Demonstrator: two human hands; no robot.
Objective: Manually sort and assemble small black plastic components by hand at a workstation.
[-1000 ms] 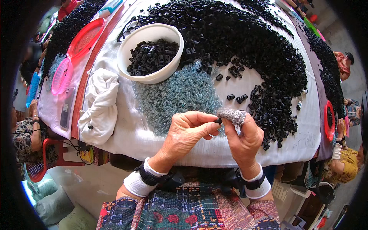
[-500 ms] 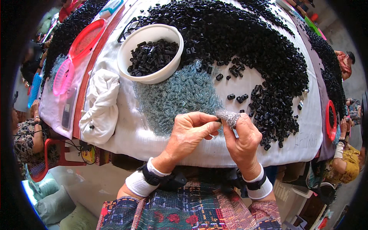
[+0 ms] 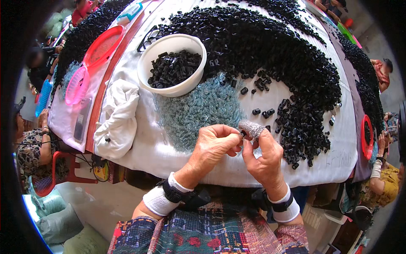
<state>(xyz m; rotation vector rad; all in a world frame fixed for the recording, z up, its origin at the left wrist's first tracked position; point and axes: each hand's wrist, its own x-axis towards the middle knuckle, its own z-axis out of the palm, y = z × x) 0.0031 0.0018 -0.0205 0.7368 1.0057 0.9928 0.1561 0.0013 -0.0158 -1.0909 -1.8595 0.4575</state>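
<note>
Over the front of the white cloth, my two hands meet at their fingertips. A small black plastic part [image 3: 243, 133] shows between them. My left hand [image 3: 215, 146] is closed, thumb and forefinger pinched together against that part; anything else in the pinch is hidden. My right hand [image 3: 267, 157] is closed on the part from the other side. A grey knitted finger cover [image 3: 251, 127] wraps one of its fingers. Just beyond my left hand lies a heap of small bluish metal springs [image 3: 196, 114]. Loose black parts [image 3: 296, 131] are spread to the right of my right hand.
Behind the springs stands a white bowl [image 3: 198, 78] of black parts. A big pile of black parts [image 3: 270, 42] covers the far table. A crumpled white cloth [image 3: 116, 120] lies left, near a pink basket [image 3: 78, 86] and a red tray [image 3: 103, 46]. Other people sit at both sides.
My right thumb has moved down and left, and my fingertips have come closer together around the black part. The whole view has shifted slightly, with the bowl now appearing further right and lower.
</note>
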